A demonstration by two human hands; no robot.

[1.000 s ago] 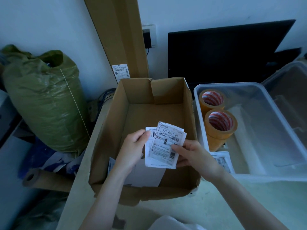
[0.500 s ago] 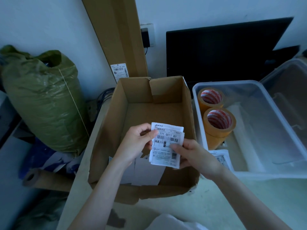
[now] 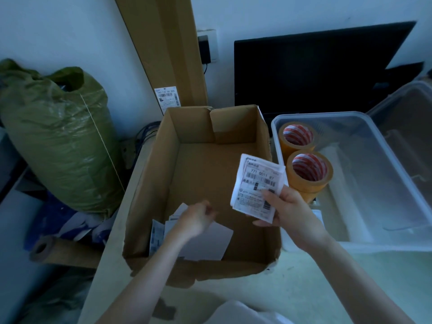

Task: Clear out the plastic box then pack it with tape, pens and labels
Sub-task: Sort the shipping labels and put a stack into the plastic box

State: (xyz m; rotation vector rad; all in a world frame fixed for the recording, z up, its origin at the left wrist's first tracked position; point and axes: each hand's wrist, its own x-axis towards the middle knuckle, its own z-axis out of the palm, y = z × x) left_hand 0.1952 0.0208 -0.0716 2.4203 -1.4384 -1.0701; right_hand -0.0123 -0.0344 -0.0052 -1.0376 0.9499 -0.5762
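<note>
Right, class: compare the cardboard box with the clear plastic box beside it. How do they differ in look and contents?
The cardboard box is brown and opaque; the plastic box is see-through. The cardboard box holds loose paper sheets at its near end; the plastic box holds two tape rolls at its left side. The cardboard box's front edge is torn; the plastic box's rim looks smooth. Both are open-topped and rectangular.

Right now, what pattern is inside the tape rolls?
Red and white stripes inside both tape rolls, with tan-orange outsides; the head view shows it.
</note>
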